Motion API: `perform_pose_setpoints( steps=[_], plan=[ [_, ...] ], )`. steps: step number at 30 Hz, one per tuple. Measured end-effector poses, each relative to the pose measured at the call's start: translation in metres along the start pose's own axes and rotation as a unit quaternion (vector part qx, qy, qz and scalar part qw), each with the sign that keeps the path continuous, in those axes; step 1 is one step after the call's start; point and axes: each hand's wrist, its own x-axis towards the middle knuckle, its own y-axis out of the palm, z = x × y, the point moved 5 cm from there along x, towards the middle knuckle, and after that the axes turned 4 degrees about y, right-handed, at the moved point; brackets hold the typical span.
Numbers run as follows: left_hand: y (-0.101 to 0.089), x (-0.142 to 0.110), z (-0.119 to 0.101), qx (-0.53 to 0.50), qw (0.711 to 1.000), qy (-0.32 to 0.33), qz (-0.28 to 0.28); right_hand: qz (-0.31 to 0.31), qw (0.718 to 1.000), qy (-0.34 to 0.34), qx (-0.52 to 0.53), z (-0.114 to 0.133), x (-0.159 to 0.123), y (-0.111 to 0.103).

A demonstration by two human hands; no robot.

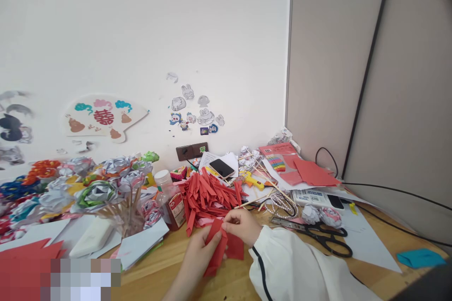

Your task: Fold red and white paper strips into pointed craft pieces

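Note:
My left hand (197, 251) and my right hand (242, 225) are both closed on a piece of red paper (222, 247), pinching it near its top fold just above the wooden table (176, 273). My right arm wears a white sleeve (293, 268). Just behind my hands lies a heap of folded red paper strips (208, 193).
Paper flowers on sticks (88, 188) crowd the left. A bottle (171, 200), a phone (221, 167), a yellow glue gun (254, 180), black scissors (318, 234), red sheets (310, 171), a blue paper (420, 257) and cables (388, 190) lie around. The wall is close behind.

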Motion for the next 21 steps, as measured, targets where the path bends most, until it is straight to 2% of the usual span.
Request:
perform_pose_setpoints(
  steps=[4, 7, 11, 14, 18, 21],
  plan=[
    [-0.009, 0.001, -0.005, 0.047, 0.996, 0.038, -0.058, -0.011, 0.991, -0.062, -0.122, 0.011, -0.005, 0.003],
    [-0.01, 0.0, -0.005, 0.023, 0.997, 0.027, -0.066, -0.008, 0.984, -0.093, -0.152, 0.016, -0.007, 0.005],
    [-0.004, 0.0, 0.001, -0.042, 0.998, -0.02, -0.044, 0.004, 0.987, -0.084, -0.134, 0.015, -0.006, 0.006],
    [-0.002, 0.001, 0.004, -0.079, 0.996, -0.028, -0.03, 0.033, 0.99, -0.073, -0.117, 0.012, -0.005, 0.008],
    [-0.004, 0.004, 0.006, -0.046, 0.998, 0.013, -0.029, 0.054, 0.996, -0.054, -0.045, 0.008, -0.005, 0.01],
    [-0.007, 0.005, 0.007, -0.007, 0.996, 0.057, -0.069, 0.059, 0.997, -0.041, -0.02, 0.006, -0.005, 0.011]
  ],
)
